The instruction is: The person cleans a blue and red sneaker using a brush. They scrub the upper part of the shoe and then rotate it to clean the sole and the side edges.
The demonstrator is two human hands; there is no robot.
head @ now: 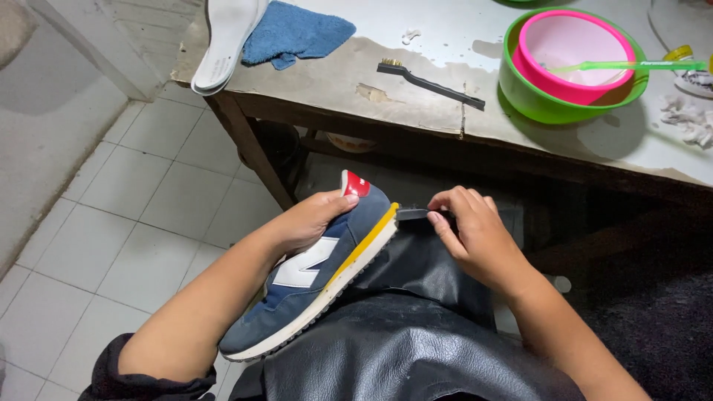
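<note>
My left hand (308, 219) grips a navy sneaker (312, 278) with a white side mark, a red heel tab and a yellow and white sole. The shoe lies tilted on a black leather apron (401, 349) across my lap, heel toward the table. My right hand (475, 234) pinches a small dark brush (413, 214) whose end touches the yellow sole edge at the heel.
A worn table (416, 96) stands ahead. On it lie a black wire brush (431, 83), a blue cloth (297, 31), a white insole (223, 41), and a pink bowl inside a green bowl (549, 104) with a green toothbrush (631, 65). White tiled floor (126, 223) spreads left.
</note>
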